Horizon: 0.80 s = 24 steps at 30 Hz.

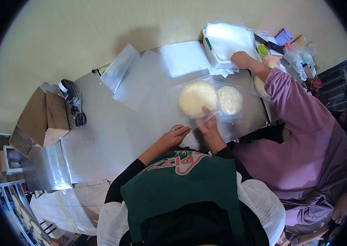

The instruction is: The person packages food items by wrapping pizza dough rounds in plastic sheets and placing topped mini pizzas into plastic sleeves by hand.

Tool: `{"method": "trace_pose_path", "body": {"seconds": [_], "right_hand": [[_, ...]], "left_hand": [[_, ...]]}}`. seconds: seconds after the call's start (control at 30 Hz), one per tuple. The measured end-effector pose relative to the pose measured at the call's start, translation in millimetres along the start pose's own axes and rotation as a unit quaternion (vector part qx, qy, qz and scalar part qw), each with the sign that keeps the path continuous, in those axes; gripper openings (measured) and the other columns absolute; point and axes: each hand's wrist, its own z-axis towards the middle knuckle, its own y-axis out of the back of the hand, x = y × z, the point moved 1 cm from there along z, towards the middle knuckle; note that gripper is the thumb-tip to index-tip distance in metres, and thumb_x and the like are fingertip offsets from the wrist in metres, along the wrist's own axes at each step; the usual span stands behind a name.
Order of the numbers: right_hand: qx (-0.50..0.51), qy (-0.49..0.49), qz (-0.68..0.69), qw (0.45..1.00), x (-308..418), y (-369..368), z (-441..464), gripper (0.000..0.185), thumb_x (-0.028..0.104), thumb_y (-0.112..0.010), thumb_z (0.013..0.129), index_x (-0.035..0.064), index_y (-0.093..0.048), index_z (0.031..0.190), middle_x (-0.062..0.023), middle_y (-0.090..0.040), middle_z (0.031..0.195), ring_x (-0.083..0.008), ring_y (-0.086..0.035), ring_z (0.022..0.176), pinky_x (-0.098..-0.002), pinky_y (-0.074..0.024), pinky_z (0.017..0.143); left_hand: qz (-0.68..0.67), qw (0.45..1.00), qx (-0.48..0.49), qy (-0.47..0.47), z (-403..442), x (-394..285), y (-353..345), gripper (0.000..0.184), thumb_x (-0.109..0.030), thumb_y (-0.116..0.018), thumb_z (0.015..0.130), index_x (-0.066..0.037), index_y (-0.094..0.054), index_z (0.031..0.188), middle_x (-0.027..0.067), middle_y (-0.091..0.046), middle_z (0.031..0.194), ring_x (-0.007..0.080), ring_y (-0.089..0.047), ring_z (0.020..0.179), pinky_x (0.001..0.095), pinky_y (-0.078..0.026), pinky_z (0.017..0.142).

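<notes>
A large round of pale dough (pixel 198 99) in a clear plastic sheet lies in front of me. My right hand (pixel 208 124) reaches onto its near edge, the fingers apart and touching the plastic. My left hand (pixel 175 136) is just left of the near edge, its fingers closed at the plastic's corner; what they pinch is too small to make out. A smaller, paler round in plastic (pixel 230 100) sits directly right of the large one.
A co-worker's hand (pixel 240 60) reaches to a white basket (pixel 221 64) of plastic sheets. More sheets (pixel 185 58) lie left of it, and loose clear bags (pixel 121 68) farther left. An open cardboard box (pixel 42 115) and black scissors (pixel 80 116) are at the left.
</notes>
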Motion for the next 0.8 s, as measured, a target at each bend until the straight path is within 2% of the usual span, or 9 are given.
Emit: {"method": "trace_pose_path", "body": {"seconds": [0.17,0.33,0.43,0.47,0.57,0.67,0.73,0.77,0.8], "right_hand": [[-0.061,0.106,-0.034,0.992,64,11,1,0.051,0.003,-0.062,0.077,0.0036,-0.043,0.124,-0.0141,-0.051,0.122,-0.0305,-0.048,0.114,-0.0467,-0.0382,0.099],[-0.163,0.162,-0.01,0.973,124,55,37,0.044,0.01,-0.06,0.082,0.0043,-0.044,0.122,-0.0135,-0.051,0.122,-0.0309,-0.051,0.11,-0.0482,-0.0422,0.091],[-0.194,0.119,-0.017,0.974,145,54,54,0.041,0.012,-0.059,0.082,0.0054,-0.046,0.12,-0.0125,-0.051,0.122,-0.0305,-0.05,0.112,-0.0493,-0.0397,0.095],[-0.204,0.123,-0.028,0.971,148,53,58,0.04,0.017,-0.059,0.083,0.0069,-0.046,0.12,-0.0121,-0.053,0.117,-0.029,-0.051,0.109,-0.0477,-0.0394,0.094],[-0.313,0.071,-0.139,0.937,154,45,61,0.037,0.02,-0.061,0.081,0.0089,-0.05,0.114,-0.0095,-0.057,0.106,-0.0243,-0.058,0.091,-0.0396,-0.0496,0.076],[-0.274,0.093,-0.259,0.922,165,95,86,0.029,0.021,-0.06,0.078,0.0086,-0.055,0.104,-0.0074,-0.06,0.084,-0.0187,-0.059,0.065,-0.0293,-0.047,0.049],[-0.274,0.044,-0.363,0.889,173,97,66,0.016,0.012,-0.055,0.079,0.0057,-0.055,0.094,-0.0063,-0.056,0.069,-0.0162,-0.055,0.054,-0.0262,-0.0447,0.042],[-0.371,0.075,-0.405,0.832,166,75,51,0.009,0.013,-0.053,0.078,0.0043,-0.053,0.081,-0.0047,-0.051,0.057,-0.0152,-0.048,0.042,-0.0271,-0.0357,0.033],[-0.333,0.096,-0.531,0.773,166,75,38,0.016,0.018,-0.054,0.077,0.0031,-0.053,0.069,-0.005,-0.048,0.051,-0.0157,-0.045,0.038,-0.0268,-0.0326,0.033]], "left_hand": [[0.002,0.994,0.091,0.058,-11,6,-10,0.03,0.003,-0.058,0.07,0.0,-0.059,0.1,0.0113,-0.059,0.104,0.028,-0.055,0.094,0.0348,-0.046,0.082],[-0.059,0.986,0.0,0.156,-26,13,0,0.029,0.002,-0.058,0.072,-0.005,-0.061,0.099,0.0111,-0.061,0.098,0.0284,-0.056,0.092,0.0355,-0.046,0.08],[-0.067,0.975,-0.019,0.213,-32,10,10,0.023,0.001,-0.058,0.073,-0.004,-0.062,0.096,0.0113,-0.062,0.096,0.0286,-0.056,0.091,0.0368,-0.046,0.079],[-0.065,0.971,-0.021,0.23,-36,8,14,0.021,0.0,-0.058,0.074,-0.004,-0.062,0.094,0.0115,-0.062,0.095,0.0286,-0.056,0.091,0.0373,-0.046,0.078],[-0.033,0.967,-0.034,0.249,-52,8,17,0.02,0.001,-0.057,0.074,-0.005,-0.063,0.092,0.0104,-0.062,0.094,0.0289,-0.057,0.089,0.0374,-0.046,0.077],[0.02,0.967,-0.028,0.254,-71,6,22,0.02,-0.001,-0.058,0.073,-0.006,-0.063,0.091,0.0093,-0.062,0.094,0.0289,-0.058,0.087,0.0387,-0.046,0.074],[0.051,0.959,-0.036,0.276,-92,6,23,0.019,-0.001,-0.059,0.072,-0.006,-0.063,0.091,0.0087,-0.062,0.093,0.0283,-0.058,0.086,0.0395,-0.045,0.072],[0.068,0.954,-0.041,0.289,-103,6,24,0.019,-0.002,-0.059,0.072,-0.007,-0.063,0.09,0.0084,-0.062,0.092,0.028,-0.058,0.086,0.0399,-0.045,0.071],[0.075,0.95,-0.055,0.3,-113,5,26,0.018,-0.003,-0.061,0.072,-0.007,-0.063,0.09,0.0079,-0.062,0.092,0.0274,-0.058,0.086,0.0411,-0.043,0.071]]}}
